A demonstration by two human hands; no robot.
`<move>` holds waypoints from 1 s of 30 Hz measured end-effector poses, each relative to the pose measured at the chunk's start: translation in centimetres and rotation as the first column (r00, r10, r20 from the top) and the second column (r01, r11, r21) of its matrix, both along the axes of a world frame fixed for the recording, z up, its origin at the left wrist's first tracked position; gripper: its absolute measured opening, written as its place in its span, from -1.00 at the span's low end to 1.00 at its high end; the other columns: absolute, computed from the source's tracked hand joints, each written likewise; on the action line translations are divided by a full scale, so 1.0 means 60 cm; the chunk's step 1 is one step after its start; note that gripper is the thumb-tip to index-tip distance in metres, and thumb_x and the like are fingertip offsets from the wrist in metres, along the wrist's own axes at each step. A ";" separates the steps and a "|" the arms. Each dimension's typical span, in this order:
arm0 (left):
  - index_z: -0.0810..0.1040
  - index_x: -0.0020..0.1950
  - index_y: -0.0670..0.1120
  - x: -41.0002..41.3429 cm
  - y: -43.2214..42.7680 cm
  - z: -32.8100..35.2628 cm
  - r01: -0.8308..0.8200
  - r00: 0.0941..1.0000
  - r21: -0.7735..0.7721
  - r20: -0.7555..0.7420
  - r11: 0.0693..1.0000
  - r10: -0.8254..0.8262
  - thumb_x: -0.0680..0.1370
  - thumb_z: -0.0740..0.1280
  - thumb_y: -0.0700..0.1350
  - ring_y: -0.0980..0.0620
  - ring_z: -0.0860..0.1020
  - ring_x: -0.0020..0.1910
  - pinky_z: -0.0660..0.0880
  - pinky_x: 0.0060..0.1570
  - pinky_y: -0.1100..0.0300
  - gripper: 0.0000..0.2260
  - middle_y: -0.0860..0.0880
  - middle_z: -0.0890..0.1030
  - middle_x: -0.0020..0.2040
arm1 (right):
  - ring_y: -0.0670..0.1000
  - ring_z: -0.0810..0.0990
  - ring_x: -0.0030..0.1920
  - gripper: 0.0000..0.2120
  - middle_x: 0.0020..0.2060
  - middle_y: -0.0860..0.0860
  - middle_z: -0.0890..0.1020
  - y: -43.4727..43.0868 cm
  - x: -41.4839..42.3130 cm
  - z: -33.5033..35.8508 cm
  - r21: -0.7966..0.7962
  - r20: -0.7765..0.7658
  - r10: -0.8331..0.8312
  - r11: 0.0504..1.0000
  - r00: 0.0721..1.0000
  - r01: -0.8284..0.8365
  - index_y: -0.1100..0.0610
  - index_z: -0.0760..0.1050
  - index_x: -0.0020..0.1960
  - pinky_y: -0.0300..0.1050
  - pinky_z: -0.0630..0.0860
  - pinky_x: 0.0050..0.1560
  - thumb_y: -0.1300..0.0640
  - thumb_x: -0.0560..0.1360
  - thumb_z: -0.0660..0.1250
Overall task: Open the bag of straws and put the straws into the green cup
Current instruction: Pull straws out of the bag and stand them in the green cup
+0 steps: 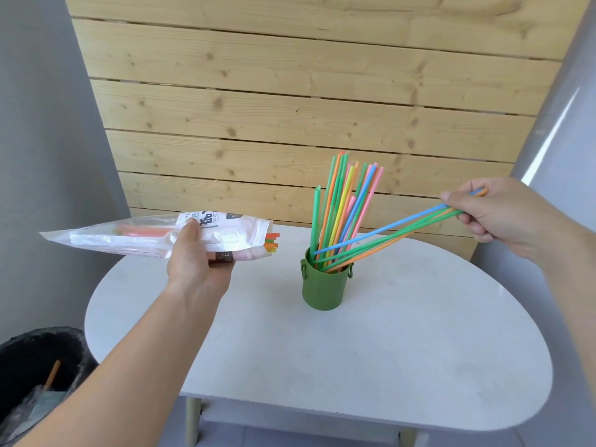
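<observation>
We look down on a small, plain indoor corner, more a staged home nook than a working kitchen or shop. A white, rounded table (pixel 387 366) on pale legs (pixel 193 417) stands against a panel of knotty pine boards (pixel 306 91), with bare grey walls (pixel 42 140) on either side. A black bin (pixel 19 356) with a plastic liner sits at the left. Daylight (pixel 554 137) streaks the right wall, and a grey floor (pixel 258 438) shows beneath the table.
</observation>
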State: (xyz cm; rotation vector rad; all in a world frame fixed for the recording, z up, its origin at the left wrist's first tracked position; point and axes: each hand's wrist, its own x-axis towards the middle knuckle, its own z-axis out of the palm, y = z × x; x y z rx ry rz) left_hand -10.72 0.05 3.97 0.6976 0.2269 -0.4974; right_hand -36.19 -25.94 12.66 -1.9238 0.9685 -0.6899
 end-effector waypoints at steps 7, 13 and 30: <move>0.51 0.28 -0.08 -0.002 0.000 -0.003 0.018 1.000 -0.013 0.009 1.000 -0.018 0.67 0.33 -0.06 -0.10 0.71 0.14 0.66 -0.08 -0.02 -0.79 -0.11 0.68 0.24 | 0.00 0.23 -0.51 -0.81 -0.43 0.07 0.40 0.026 0.040 0.000 -0.028 0.088 -0.034 0.999 0.996 0.036 0.11 0.47 -0.15 -0.29 0.16 -0.58 0.09 0.52 0.46; 0.48 0.38 -0.10 -0.005 -0.002 -0.006 0.035 0.999 -0.023 0.038 0.999 -0.035 0.69 0.30 -0.06 -0.13 0.69 0.20 0.64 0.05 -0.07 -0.72 -0.13 0.66 0.29 | -0.03 0.33 -0.48 -0.76 -0.38 0.02 0.48 0.055 0.108 -0.013 -0.052 0.286 -0.054 0.996 0.957 0.072 0.10 0.54 -0.10 -0.24 0.30 -0.51 -0.07 0.51 0.44; 0.51 0.40 -0.13 0.012 0.018 -0.019 0.018 0.999 0.001 0.048 1.000 -0.018 0.67 0.35 -0.08 -0.14 0.69 0.21 0.57 0.28 -0.20 -0.68 -0.14 0.67 0.30 | -0.10 0.42 -0.42 -0.75 -0.41 0.07 0.55 0.075 0.228 -0.068 -0.290 0.202 0.009 0.956 0.979 0.051 0.12 0.53 -0.22 -0.29 0.39 -0.11 0.01 0.56 0.38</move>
